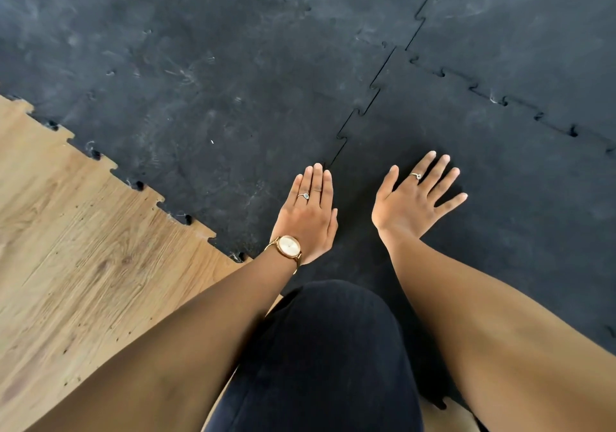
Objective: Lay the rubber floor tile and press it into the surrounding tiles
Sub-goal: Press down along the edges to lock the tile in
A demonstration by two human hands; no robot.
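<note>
1. I see the rubber floor tile [493,178] in the right half of the frame. It lies flat on the floor, and it is darker and cleaner than the others.
2. The surrounding tiles [200,74] fill the upper left and the top of the frame. They are dusty, with pale scuff marks.
3. The left seam [358,111] runs from the upper centre down toward the middle of the frame, with puzzle-shaped teeth. A thin dark gap shows along it, so there the teeth do not look fully seated (I cannot tell how deep the gap goes).
4. The upper seam [506,101] runs toward the right edge of the frame, with small open notches along it.
5. The left hand [308,215] is released and flat, fingers together, palm down. It lies at the lower end of the left seam, with its fingertips at the joint line. It grasps nothing.
6. The wrist of this hand carries a gold watch [288,246].
7. The right hand [415,198] is also released, fingers spread, palm down on the rubber floor tile, just beside the left hand.
8. The wooden floor [76,265] is bare at the lower left of the frame, under the toothed edge of the surrounding tiles.
9. A knee in dark cloth [333,348] is at the bottom centre, between the two forearms.
</note>
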